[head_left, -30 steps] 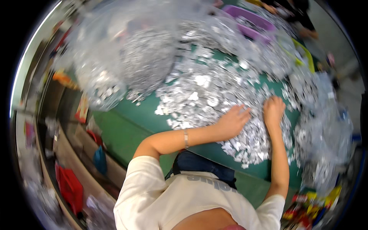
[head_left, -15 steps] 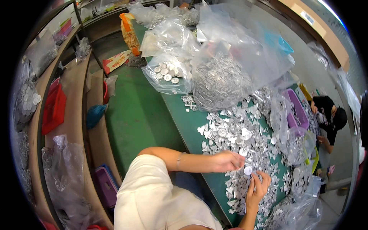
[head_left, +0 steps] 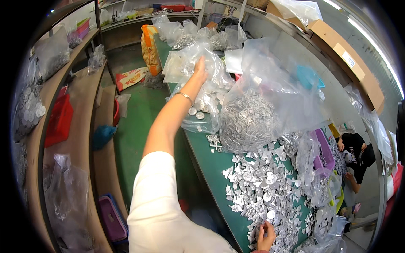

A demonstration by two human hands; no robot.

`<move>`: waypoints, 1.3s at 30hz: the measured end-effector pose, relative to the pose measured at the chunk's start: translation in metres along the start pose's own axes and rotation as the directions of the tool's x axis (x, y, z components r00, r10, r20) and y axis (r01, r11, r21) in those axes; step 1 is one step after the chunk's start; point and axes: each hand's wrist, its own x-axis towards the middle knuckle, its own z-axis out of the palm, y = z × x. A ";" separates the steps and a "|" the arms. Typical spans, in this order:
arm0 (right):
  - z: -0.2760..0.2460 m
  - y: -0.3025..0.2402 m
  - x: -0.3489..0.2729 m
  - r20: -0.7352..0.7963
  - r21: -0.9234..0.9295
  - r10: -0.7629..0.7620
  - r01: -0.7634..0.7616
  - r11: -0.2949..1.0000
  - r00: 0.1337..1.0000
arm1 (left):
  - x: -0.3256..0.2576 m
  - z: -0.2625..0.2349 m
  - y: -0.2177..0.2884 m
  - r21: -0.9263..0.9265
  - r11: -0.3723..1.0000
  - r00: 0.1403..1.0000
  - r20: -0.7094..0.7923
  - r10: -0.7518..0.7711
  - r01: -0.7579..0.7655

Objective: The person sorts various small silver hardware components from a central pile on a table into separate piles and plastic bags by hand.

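My left arm stretches far across the bench, and my left hand (head_left: 200, 72) is closed on the upper part of a clear plastic bag (head_left: 215, 78). Round silver metal discs (head_left: 200, 114) lie in the lower part of this bag, partly behind my forearm. Low in the head view, my right hand (head_left: 265, 237) has its fingers curled over the heap of metal pieces. A round white disc (head_left: 270, 214) shows at its fingertips, seemingly pinched there. Small flat silver metal pieces (head_left: 257, 181) spread thickly over the green bench top (head_left: 206, 164) around it.
A large clear bag of silver rings (head_left: 249, 122) stands mid-bench. Beyond the right edge are a purple basket (head_left: 324, 154) and a person in black (head_left: 356, 152). Shelves with a red tray (head_left: 59, 120) line the left. An orange sack (head_left: 150, 48) stands at the far end.
My left hand has left the metal pieces and reached far forward to the bag of discs. My right hand stays over the heap by the white disc. The view has tilted upward.
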 end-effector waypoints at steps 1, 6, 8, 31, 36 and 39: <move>0.000 0.004 -0.006 -0.008 -0.051 0.003 -0.004 0.999 1.000 | 0.008 0.003 -0.005 0.043 0.998 0.999 -0.029 0.046 -0.045; -0.006 0.006 -0.015 -0.174 -0.035 0.007 -0.014 0.999 0.985 | 0.004 0.019 -0.040 0.326 0.903 0.952 -0.028 0.304 -0.279; -0.013 0.004 -0.010 -0.136 -0.012 0.054 -0.056 0.998 0.989 | -0.006 -0.002 -0.036 0.291 0.838 0.868 -0.047 0.494 -0.461; -0.009 0.037 0.026 -0.183 -0.338 -0.172 0.102 0.936 0.968 | -0.421 0.026 -0.214 -0.079 0.234 -0.188 0.850 -0.493 -0.969; -0.029 0.049 0.003 -0.408 -0.247 -0.067 -0.039 0.968 0.910 | -0.426 0.016 -0.187 0.017 0.271 -0.133 0.840 -0.525 -0.962; -0.042 0.059 -0.018 -0.497 -0.074 0.136 -0.198 0.977 0.857 | -0.426 0.017 -0.180 0.127 0.365 -0.082 0.859 -0.505 -0.922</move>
